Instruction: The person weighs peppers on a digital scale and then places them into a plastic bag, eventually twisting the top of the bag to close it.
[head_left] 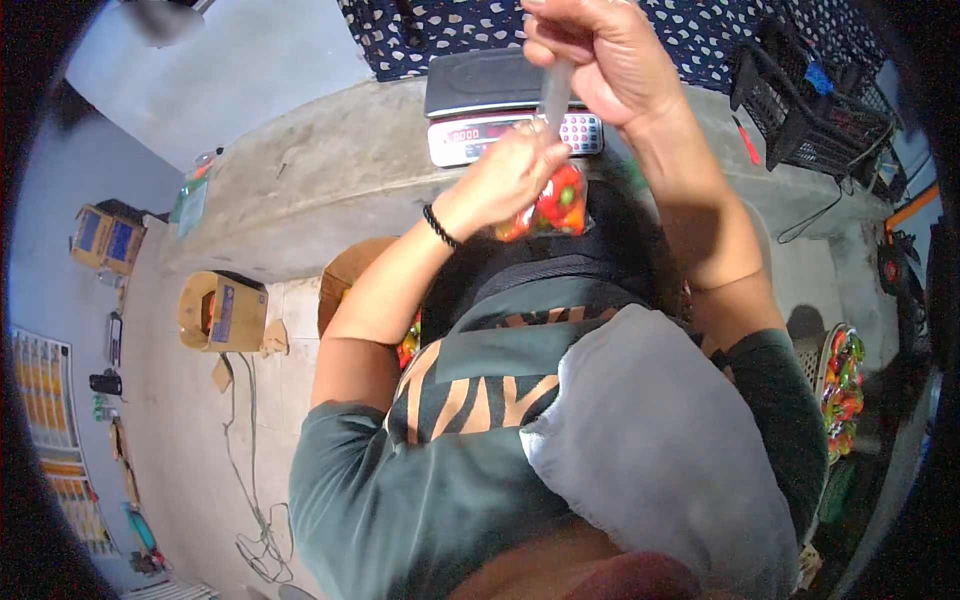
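A clear plastic bag of small red, orange and green peppers (562, 205) hangs in front of my body, just off the near edge of the concrete counter (330, 150). My left hand (517, 165), with a dark beaded bracelet at the wrist, is closed around the bag's neck. Above it, my right hand (610, 60) pinches the stretched, twisted top of the same bag. Behind both hands stands a digital scale (455, 148) with a dark plate and a lit red display. My left hand partly covers the scale's front panel.
At the counter's right are a black plastic crate (815, 125) and a red-handled tool (746, 140). A basket heaped with peppers (843, 390) stands low on my right. An open cardboard box (228, 312) and a loose cable (252, 430) are on the floor at left.
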